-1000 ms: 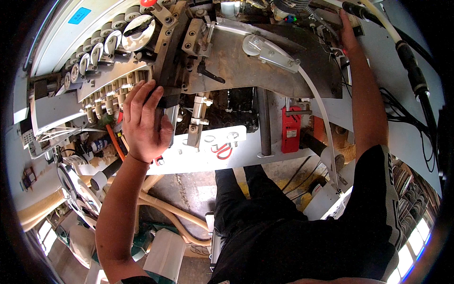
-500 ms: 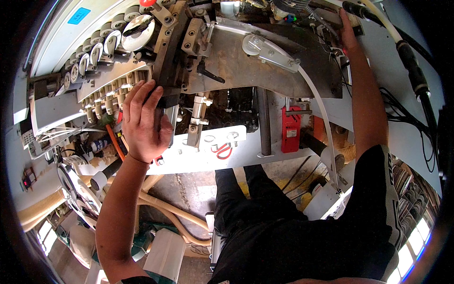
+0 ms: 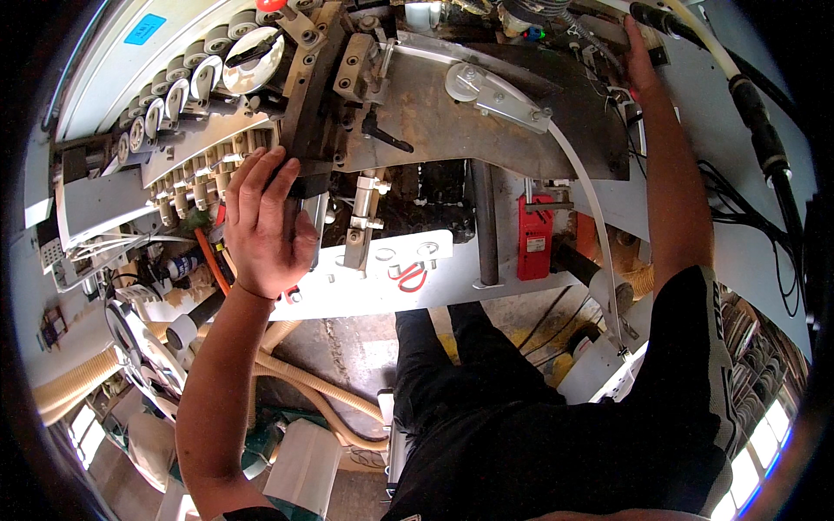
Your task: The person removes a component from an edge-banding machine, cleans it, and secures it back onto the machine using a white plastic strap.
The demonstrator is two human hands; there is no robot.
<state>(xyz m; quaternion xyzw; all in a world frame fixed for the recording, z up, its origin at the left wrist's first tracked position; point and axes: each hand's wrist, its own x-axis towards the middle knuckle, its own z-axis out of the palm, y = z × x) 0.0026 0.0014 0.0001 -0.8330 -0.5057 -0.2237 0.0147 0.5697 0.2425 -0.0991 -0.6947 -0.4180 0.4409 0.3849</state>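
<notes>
My left hand rests against the dark metal block at the left end of the machine's plate. Its fingers lie stretched along the block's side, with the thumb a little apart. At the far right, my right hand reaches to the machine's back corner, beside a grey ribbed hose. It shows nearly edge-on, with a finger stretched out and the others largely hidden. Between the hands lies the brown-stained metal plate. A pale edging strip runs round a roller arm and hangs down to the right.
Rows of rollers and brass fittings stand at the left. Below the plate are a white panel and a red box. Beige hoses cross the floor at left. Black cables hang at right.
Both hands and the strip stay where they were. A small red light on the far-left panel was lit before and is dark now.
</notes>
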